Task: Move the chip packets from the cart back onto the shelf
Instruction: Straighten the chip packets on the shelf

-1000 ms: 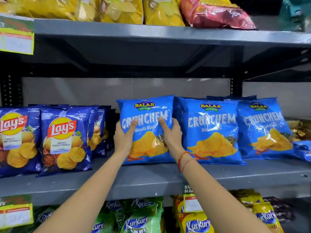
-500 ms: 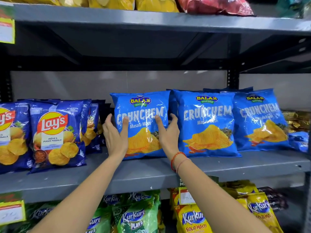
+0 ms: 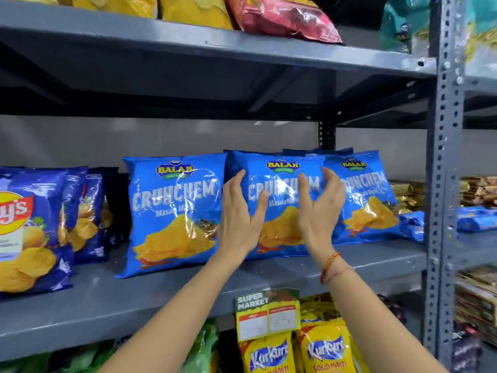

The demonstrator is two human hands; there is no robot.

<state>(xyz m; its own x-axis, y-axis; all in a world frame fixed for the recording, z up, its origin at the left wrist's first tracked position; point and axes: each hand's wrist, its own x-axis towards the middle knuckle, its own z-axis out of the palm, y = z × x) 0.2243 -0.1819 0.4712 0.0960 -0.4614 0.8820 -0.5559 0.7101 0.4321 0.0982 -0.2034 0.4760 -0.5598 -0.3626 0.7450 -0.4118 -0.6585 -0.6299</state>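
Grey metal shelf with a perforated upright post at 3 o'clock; an upper shelf at 12 o'clock carries yellow packets and a red packet. On the middle shelf stand three blue chip packets, upright and leaning slightly back: the left packet standing free, the middle packet overlapping it at the edge, and the right packet partly behind the middle one. More blue packets show behind these as top edges only. At 9 o'clock, a row of dark blue packets stands apart from the left packet. At 3 o'clock, gold wrappers and small blue pouches lie just beside the right packet. Below, at 6 o'clock, yellow snack packets, green packets and a price tag clipped to the shelf edge. The left hand and right hand frame the middle packet, fingers spread and the grip released; whether the palms touch the packet cannot be told. A red thread circles the right wrist.
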